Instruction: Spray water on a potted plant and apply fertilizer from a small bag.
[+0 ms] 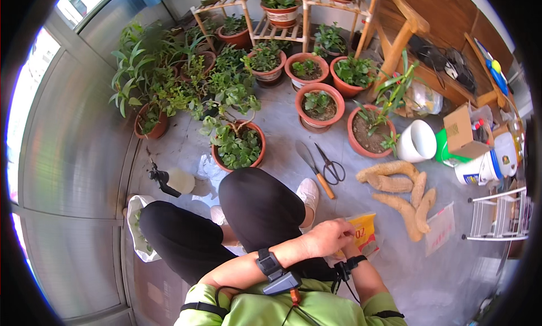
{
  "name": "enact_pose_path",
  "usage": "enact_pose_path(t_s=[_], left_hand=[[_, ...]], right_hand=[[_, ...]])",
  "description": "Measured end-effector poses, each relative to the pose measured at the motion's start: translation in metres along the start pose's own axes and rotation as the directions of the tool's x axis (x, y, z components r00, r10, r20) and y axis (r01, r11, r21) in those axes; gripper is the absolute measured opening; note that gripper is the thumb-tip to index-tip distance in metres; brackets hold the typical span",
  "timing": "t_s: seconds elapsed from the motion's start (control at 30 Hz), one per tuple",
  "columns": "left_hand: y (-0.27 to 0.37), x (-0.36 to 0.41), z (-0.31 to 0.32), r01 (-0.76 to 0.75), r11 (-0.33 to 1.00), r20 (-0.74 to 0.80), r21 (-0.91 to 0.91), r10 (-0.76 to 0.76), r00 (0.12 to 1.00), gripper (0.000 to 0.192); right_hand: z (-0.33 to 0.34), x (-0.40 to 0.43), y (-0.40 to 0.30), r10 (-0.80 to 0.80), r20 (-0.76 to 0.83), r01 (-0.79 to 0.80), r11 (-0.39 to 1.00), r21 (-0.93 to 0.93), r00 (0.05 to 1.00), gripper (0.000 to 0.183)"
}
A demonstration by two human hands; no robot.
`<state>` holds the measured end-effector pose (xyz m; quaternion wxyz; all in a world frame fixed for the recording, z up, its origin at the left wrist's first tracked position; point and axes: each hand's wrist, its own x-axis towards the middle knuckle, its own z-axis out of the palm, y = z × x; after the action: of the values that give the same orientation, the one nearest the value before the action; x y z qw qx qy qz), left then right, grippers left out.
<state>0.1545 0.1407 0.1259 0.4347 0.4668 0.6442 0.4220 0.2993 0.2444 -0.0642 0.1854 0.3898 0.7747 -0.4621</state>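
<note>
My left hand point(327, 238) reaches across my body, its fingers bent at my right hand. Mostly covered by it, my right hand point(350, 248) shows little more than its wrist edge. Just beyond both is a yellow printed plastic bag point(365, 229); whether fingers grip it is hidden. Ahead on the floor lie black-handled scissors point(330, 165) beside a long-bladed tool with a wooden handle point(324, 185). To the right, several thick tan tubers point(396, 203) lie in a loose pile. A clear zip bag with pink print point(440, 228) lies flat beside them.
Potted plants stand ahead, including a jade-like plant in a terracotta pot point(239, 150) by my knee. A pump sprayer point(180, 180) and a white bag of greenery point(139, 228) are left. A white bucket point(416, 141), cardboard box point(465, 131) and folding step stool point(497, 218) stand right.
</note>
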Motion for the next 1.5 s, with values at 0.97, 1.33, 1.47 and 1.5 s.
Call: enact_pose_path(t_s=[0.97, 1.33, 1.47, 1.5], left_hand=[[-0.017, -0.001, -0.008, -0.059, 0.998, -0.09, 0.027, 0.061, 0.994, 0.018], [0.001, 0.008, -0.022, 0.255, 0.955, -0.04, -0.151, -0.264, 0.964, 0.021], [0.004, 0.011, -0.007, 0.218, 0.976, 0.039, 0.021, -0.218, 0.975, 0.024], [0.004, 0.013, -0.004, 0.201, 0.977, 0.074, 0.075, -0.206, 0.976, 0.025]], right_hand=[[0.01, 0.024, 0.06, -0.123, -0.131, 0.108, 0.987, -0.115, 0.984, 0.028], [-0.063, -0.065, 0.004, 0.168, -0.285, -0.153, 0.985, 0.074, 0.944, 0.027], [-0.068, -0.089, 0.025, 0.219, -0.282, -0.122, 0.938, 0.325, 0.934, 0.022], [-0.068, -0.092, 0.029, 0.219, -0.279, -0.087, 0.903, 0.42, 0.935, 0.019]])
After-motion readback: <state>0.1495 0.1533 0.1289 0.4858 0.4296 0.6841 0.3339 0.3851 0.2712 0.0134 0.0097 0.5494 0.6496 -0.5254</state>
